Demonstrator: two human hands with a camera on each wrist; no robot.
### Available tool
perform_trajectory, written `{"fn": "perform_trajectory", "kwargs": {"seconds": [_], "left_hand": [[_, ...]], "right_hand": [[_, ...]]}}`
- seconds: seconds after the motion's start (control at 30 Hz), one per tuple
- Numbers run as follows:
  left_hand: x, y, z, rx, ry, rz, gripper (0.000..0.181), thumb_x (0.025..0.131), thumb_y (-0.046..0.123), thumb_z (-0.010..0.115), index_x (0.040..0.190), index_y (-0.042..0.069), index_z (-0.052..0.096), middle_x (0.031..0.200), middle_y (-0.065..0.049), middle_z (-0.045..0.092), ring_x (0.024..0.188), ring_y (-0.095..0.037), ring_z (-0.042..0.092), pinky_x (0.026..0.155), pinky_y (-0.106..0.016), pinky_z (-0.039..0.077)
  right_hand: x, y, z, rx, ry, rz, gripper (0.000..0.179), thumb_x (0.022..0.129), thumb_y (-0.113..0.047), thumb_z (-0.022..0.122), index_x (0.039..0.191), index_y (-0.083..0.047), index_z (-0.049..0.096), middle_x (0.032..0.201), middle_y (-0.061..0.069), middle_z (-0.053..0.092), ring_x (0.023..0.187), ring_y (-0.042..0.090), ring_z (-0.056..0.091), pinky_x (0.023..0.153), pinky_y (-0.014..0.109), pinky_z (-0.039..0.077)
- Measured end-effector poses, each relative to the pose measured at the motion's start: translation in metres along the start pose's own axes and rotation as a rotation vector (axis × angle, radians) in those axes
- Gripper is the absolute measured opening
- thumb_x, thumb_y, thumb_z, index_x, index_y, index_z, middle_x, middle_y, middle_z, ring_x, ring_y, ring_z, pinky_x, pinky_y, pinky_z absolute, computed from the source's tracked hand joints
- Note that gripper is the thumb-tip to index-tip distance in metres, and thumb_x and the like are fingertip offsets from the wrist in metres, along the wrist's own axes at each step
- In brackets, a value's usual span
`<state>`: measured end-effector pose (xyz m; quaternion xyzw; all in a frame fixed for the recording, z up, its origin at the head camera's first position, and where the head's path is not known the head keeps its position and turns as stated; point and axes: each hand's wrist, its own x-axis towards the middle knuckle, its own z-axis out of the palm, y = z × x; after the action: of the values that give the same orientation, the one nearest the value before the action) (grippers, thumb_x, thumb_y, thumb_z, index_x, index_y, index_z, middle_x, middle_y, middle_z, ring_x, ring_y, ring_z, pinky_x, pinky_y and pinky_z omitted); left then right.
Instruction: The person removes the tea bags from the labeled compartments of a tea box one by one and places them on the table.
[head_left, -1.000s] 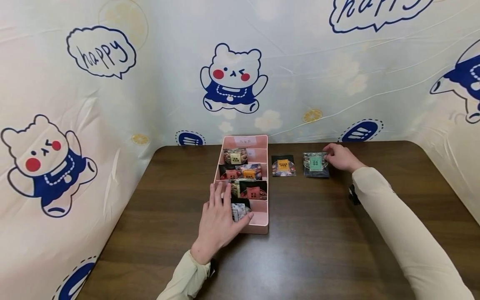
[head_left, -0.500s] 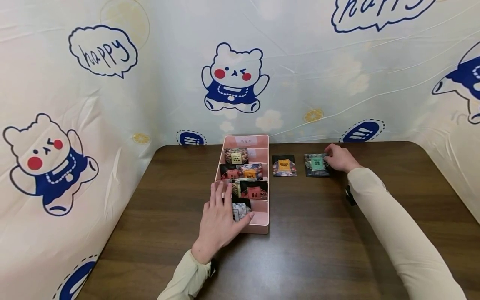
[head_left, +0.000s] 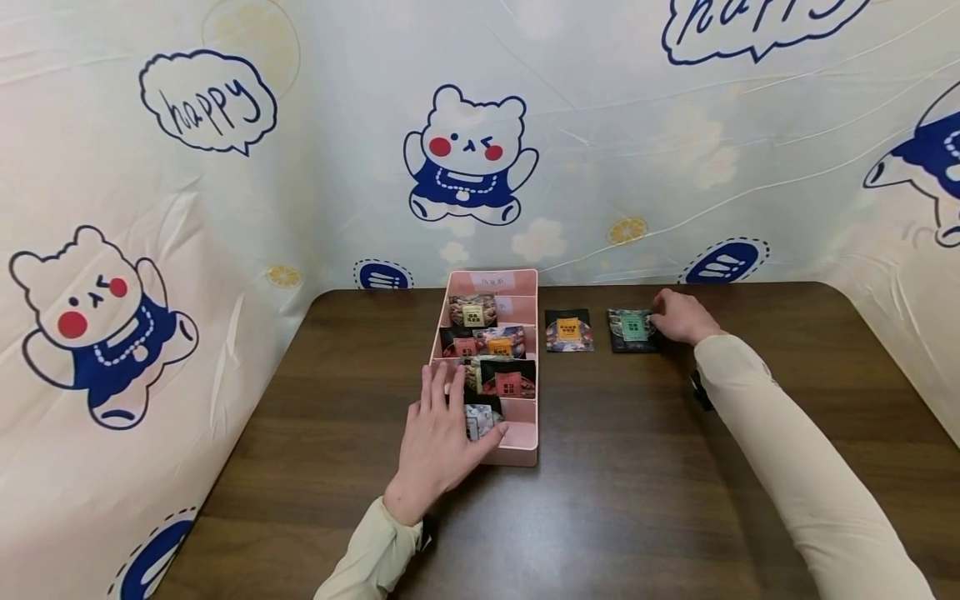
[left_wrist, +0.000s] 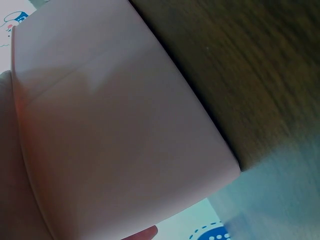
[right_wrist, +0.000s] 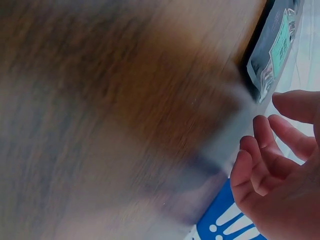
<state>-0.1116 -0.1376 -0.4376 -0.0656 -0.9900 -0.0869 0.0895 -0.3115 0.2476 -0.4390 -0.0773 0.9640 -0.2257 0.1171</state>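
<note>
Left hand [head_left: 431, 454]: spread, laid over pink box [head_left: 519, 457].
Right hand [head_left: 684, 317]: thumb and fingers parted beside green-labelled sachet [head_left: 632, 327].
Orange-labelled sachet [head_left: 568, 331]: set between box and green-labelled sachet.

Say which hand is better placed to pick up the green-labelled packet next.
Probably the right hand: it is right at the green-labelled packet, while the left hand is away at the pink box.

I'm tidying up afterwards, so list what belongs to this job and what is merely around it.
Likely the job's:
green-label packet by the right hand
orange-label packet
pink divided box
packets inside it

Merely around:
wooden table
patterned cloth backdrop
</note>
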Motion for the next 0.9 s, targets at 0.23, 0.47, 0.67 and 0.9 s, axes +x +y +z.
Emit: {"fn": "perform_trajectory", "kwargs": {"seconds": [0.23, 0.47, 0.67, 0.9], "left_hand": [[0.001, 0.0, -0.001, 0.008, 0.004, 0.004, 0.101, 0.081, 0.079, 0.045, 0.151, 0.009, 0.028, 0.157, -0.019, 0.024, 0.147, -0.042, 0.018, 0.095, -0.056, 0.046], [0.001, 0.001, -0.001, 0.007, 0.005, 0.005, 0.1, 0.081, 0.079, 0.044, 0.151, 0.01, 0.029, 0.158, -0.019, 0.024, 0.147, -0.042, 0.018, 0.094, -0.056, 0.046], [0.001, 0.0, -0.001, 0.007, 0.003, 0.006, 0.1, 0.081, 0.079, 0.044, 0.151, 0.009, 0.028, 0.158, -0.019, 0.024, 0.147, -0.042, 0.018, 0.094, -0.056, 0.046], [0.001, 0.0, -0.001, 0.009, -0.002, 0.006, 0.1, 0.081, 0.079, 0.043, 0.152, 0.01, 0.028, 0.158, -0.019, 0.024, 0.147, -0.041, 0.017, 0.095, -0.055, 0.045]], "right_hand": [[0.001, 0.001, -0.001, -0.01, 0.012, -0.003, 0.04, 0.096, -0.019, 0.048, 0.127, 0.007, 0.047, 0.121, 0.032, 0.054, 0.101, 0.04, 0.053, 0.09, 0.057, 0.043], [0.001, -0.009, -0.003, -0.024, 0.059, -0.047, 0.039, 0.094, -0.017, 0.049, 0.124, 0.008, 0.05, 0.12, 0.032, 0.056, 0.102, 0.041, 0.054, 0.092, 0.057, 0.043], [0.004, -0.031, 0.001, -0.007, 0.076, -0.095, 0.037, 0.096, -0.017, 0.049, 0.125, 0.006, 0.052, 0.12, 0.029, 0.058, 0.106, 0.04, 0.056, 0.092, 0.055, 0.044], [0.007, -0.069, 0.009, 0.035, 0.103, -0.181, 0.035, 0.098, -0.016, 0.049, 0.125, 0.005, 0.054, 0.114, 0.024, 0.061, 0.1, 0.036, 0.059, 0.087, 0.051, 0.048]]}}
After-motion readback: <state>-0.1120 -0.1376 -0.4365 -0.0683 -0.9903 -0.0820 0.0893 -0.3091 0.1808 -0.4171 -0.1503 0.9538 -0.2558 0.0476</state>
